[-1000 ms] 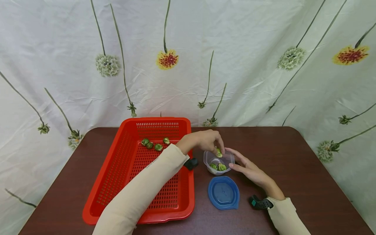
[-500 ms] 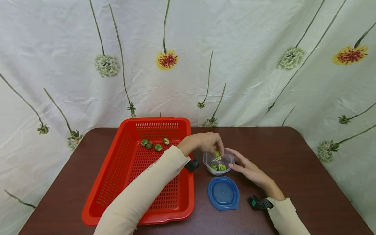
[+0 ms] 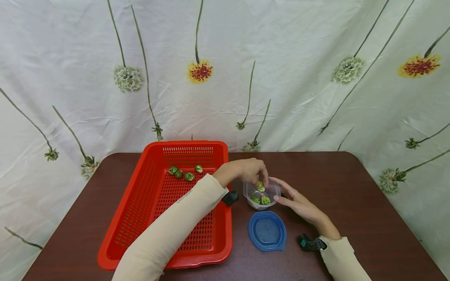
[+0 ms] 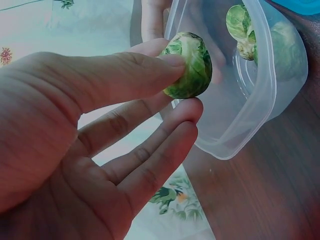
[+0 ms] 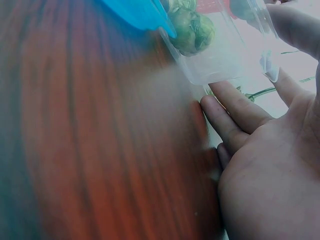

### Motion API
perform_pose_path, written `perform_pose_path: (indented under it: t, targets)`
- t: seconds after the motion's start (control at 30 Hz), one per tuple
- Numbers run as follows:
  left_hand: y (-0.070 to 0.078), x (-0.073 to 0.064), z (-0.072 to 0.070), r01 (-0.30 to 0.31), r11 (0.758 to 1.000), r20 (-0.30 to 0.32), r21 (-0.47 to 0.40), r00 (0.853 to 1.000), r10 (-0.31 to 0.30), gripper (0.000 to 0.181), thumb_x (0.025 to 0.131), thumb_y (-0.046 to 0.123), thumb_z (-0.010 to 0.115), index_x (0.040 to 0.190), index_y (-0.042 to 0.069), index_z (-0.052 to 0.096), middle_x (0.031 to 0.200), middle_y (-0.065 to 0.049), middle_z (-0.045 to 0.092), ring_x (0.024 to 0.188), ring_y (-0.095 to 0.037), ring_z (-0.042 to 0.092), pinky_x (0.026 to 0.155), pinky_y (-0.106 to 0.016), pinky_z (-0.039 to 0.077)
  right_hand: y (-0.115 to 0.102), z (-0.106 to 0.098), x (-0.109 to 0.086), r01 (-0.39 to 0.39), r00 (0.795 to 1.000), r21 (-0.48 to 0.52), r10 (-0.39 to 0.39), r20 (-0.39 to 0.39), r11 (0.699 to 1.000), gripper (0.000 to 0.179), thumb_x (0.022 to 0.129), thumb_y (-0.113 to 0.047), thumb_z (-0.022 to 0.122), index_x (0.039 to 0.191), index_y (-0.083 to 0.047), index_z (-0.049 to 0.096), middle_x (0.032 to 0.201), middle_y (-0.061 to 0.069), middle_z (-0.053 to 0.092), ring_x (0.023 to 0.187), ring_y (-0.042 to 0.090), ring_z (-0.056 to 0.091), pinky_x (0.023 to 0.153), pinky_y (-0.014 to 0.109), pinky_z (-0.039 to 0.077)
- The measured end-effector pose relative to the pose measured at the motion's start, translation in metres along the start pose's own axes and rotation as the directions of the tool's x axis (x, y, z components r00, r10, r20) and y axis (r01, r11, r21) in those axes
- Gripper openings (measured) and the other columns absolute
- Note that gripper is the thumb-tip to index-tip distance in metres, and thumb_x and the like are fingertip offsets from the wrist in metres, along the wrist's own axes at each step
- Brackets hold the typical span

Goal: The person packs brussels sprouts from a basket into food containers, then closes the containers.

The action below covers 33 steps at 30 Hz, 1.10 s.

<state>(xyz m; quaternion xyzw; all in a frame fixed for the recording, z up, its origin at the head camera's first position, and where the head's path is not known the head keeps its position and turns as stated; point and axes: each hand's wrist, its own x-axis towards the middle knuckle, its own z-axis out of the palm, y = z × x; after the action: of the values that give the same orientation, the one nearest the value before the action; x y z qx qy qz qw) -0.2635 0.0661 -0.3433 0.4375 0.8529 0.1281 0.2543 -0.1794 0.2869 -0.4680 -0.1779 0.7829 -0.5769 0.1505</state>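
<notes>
Soft, even light falls around the clear tub [image 3: 272,190]; in my right wrist view, pale glare hazes the surface [image 5: 110,140] beside it, and the cloth [image 5: 302,65] beyond looks washed-out.

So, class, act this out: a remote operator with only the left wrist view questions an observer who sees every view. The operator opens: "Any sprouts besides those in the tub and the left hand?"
Observer: Yes, four sprouts show in a red basket.
Operator: Where is that?
Observer: On the table, left of the tub.
Operator: And the blue edge in my top right corner?
Observer: A lid, lying on the near side of the tub.
</notes>
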Motion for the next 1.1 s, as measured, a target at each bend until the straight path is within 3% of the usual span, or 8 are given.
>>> perform_pose_path:
  t: [0.37,0.67,0.93,1.1]
  targets:
    - [-0.002,-0.003,0.0,0.017,1.0,-0.017,-0.004,1.0,-0.017,0.021,0.092,0.006,0.07,0.11,0.014,0.078,0.114,0.0,0.069,0.099,-0.015,0.059,0.081,-0.027,0.053,-0.001,0.001,-0.001,-0.019,1.0,-0.008,0.019,-0.001,1.0,0.06,0.104,-0.024,0.052,0.158,-0.028,0.027,0.163,0.013,0.026,0.146,0.044,0.028,0.109,0.063,0.035]
    - [-0.004,-0.008,-0.002,-0.005,1.0,-0.048,-0.012,0.999,0.004,0.023,0.094,0.005,0.067,0.114,0.012,0.076,0.117,-0.001,0.07,0.103,-0.016,0.061,0.084,-0.027,0.053,-0.002,0.002,-0.001,-0.035,0.999,-0.015,0.035,-0.002,0.999,0.059,0.105,-0.024,0.052,0.158,-0.029,0.027,0.164,0.011,0.025,0.147,0.044,0.027,0.109,0.065,0.034]
    - [-0.011,-0.019,-0.007,-0.024,1.0,-0.085,-0.012,0.996,0.023,0.022,0.095,0.008,0.066,0.114,0.012,0.076,0.115,-0.002,0.07,0.098,-0.017,0.061,0.081,-0.028,0.052,-0.002,0.002,0.001,0.031,0.999,0.008,-0.031,0.028,1.0,0.058,0.106,-0.019,0.05,0.158,-0.032,0.028,0.161,0.008,0.034,0.148,0.039,0.028,0.105,0.052,0.042]
    - [-0.017,-0.031,-0.011,-0.054,0.999,-0.128,-0.009,0.99,0.052,0.023,0.095,0.008,0.064,0.116,0.01,0.074,0.115,-0.003,0.07,0.105,-0.018,0.063,0.091,-0.031,0.052,-0.002,0.002,0.001,0.039,0.999,0.012,-0.039,0.033,0.999,0.058,0.105,-0.02,0.051,0.158,-0.032,0.028,0.158,0.01,0.038,0.148,0.039,0.028,0.104,0.046,0.043]
